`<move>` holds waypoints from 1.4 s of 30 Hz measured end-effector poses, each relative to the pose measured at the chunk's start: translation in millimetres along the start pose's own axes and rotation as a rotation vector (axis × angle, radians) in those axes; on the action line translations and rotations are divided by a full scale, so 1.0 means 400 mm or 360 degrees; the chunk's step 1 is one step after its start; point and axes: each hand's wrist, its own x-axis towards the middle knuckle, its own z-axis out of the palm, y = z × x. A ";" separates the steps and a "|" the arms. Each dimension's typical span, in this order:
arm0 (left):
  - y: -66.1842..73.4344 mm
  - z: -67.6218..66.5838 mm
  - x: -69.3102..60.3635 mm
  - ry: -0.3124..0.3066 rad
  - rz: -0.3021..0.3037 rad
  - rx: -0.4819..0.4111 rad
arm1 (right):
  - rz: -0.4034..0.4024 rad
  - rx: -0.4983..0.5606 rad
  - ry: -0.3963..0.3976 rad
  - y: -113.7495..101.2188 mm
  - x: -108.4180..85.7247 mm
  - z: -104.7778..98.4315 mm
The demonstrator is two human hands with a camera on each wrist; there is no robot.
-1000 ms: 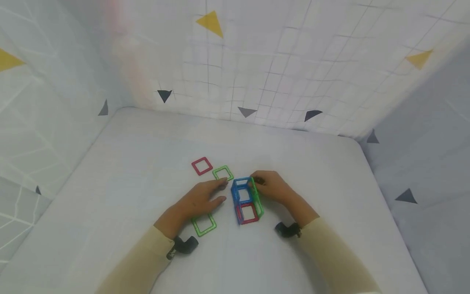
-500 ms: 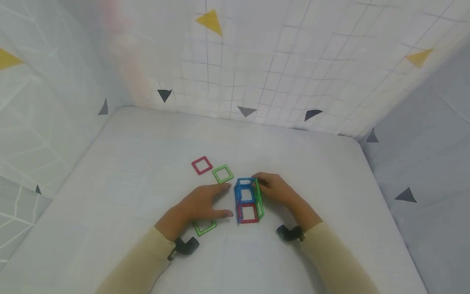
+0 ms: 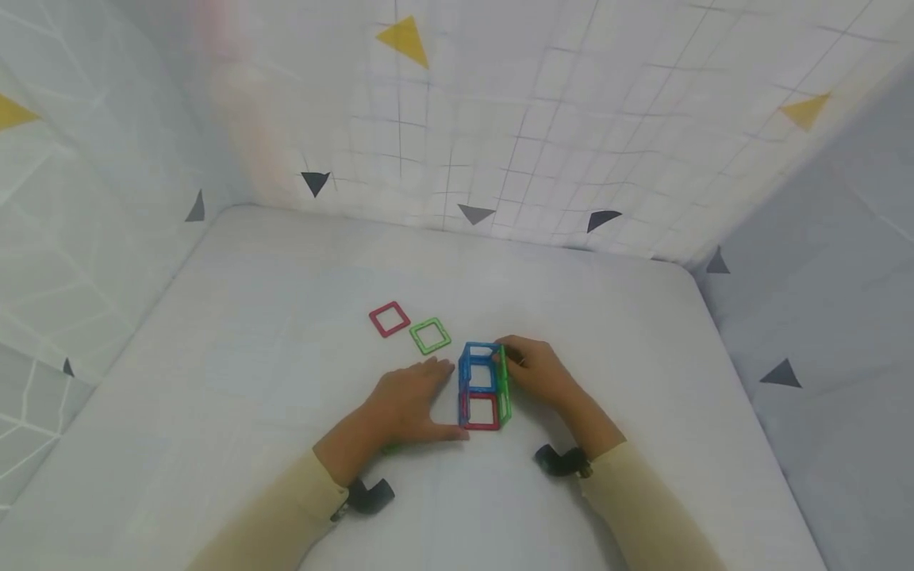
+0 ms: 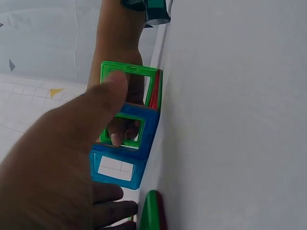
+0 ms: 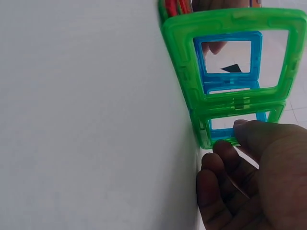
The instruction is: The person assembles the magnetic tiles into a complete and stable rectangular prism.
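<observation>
An open box shape of square magnetic tiles stands mid-table. Blue tiles [image 3: 482, 344] form its left side and back; a red tile [image 3: 481, 427] lies at its near floor. Two green tiles [image 5: 235, 19] make the right wall. My right hand [image 3: 539, 369] pinches the far green tile, thumb at its window and fingers curled beside the edge in the right wrist view. Along the blue left side lies my left hand [image 3: 410, 404], thumb and fingers spread. Its thumb is by the near left corner; whether it touches is unclear. A loose green tile [image 3: 393, 449] is mostly hidden beneath this hand.
Beyond the left hand, a loose red tile [image 3: 389, 319] and a loose green tile [image 3: 430, 336] lie flat on the white table [image 3: 607, 317]. Pale walls with patterned cloth rise behind the table and at both sides.
My left hand has moved right and nearer, its thumb reaching the box's near left corner. The tile box has straightened and shifted slightly right. My right hand keeps its hold.
</observation>
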 end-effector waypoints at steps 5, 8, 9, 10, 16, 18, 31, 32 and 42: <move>0.000 0.002 0.002 0.0013 0.0029 0.0022 | 0.0000 0.0017 0.0013 0.006 -0.014 -0.005; -0.010 0.002 0.002 0.0005 0.0047 0.0016 | 0.0043 0.0028 0.0011 0.011 -0.026 -0.007; -0.014 0.002 0.002 0.0006 0.0046 0.0018 | 0.0060 0.0021 0.0008 0.014 -0.031 -0.008; -0.019 0.002 0.001 0.0010 0.0052 0.0016 | 0.0080 0.0022 0.0005 0.016 -0.037 -0.008; -0.043 0.004 -0.001 0.0093 0.0079 -0.0052 | 0.0103 -0.0004 0.0008 0.029 -0.081 -0.020; -0.047 0.004 0.001 0.0132 0.0083 -0.0102 | 0.0090 -0.0017 0.0018 0.035 -0.097 -0.025; -0.055 -0.007 0.009 0.0374 0.0010 -0.0309 | 0.0074 0.0191 -0.0163 0.026 -0.177 -0.023; -0.056 -0.006 0.011 0.0389 0.0007 -0.0311 | 0.0058 0.0205 -0.0165 0.025 -0.181 -0.021; -0.057 0.008 0.023 0.0483 -0.0052 -0.0380 | -0.0022 0.0314 -0.0207 0.032 -0.201 -0.004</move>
